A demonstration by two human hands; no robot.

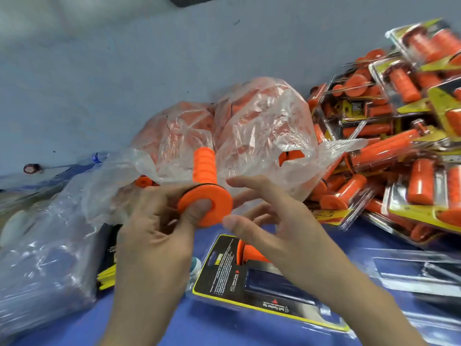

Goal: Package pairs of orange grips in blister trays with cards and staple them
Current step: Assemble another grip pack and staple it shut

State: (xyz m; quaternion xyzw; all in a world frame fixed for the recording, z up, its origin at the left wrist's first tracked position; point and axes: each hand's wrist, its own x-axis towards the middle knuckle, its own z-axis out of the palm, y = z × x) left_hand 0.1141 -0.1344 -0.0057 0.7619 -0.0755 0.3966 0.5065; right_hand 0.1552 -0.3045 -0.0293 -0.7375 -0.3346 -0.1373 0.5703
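An orange grip (204, 186) is pinched at its flange by the left hand (152, 236) fingers — the right hand (269, 221) is spread wide just beside.

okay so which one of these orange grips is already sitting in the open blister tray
The grip lying under the right hand, on the black and yellow card. The left hand holds another one; the rest are bagged or already packaged.

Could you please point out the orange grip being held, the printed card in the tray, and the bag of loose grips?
orange grip (205, 168): head view, on its ribbed shaft.
printed card (224, 273): head view, on its black panel.
bag of loose grips (259, 126): head view, on its crinkled clear plastic.
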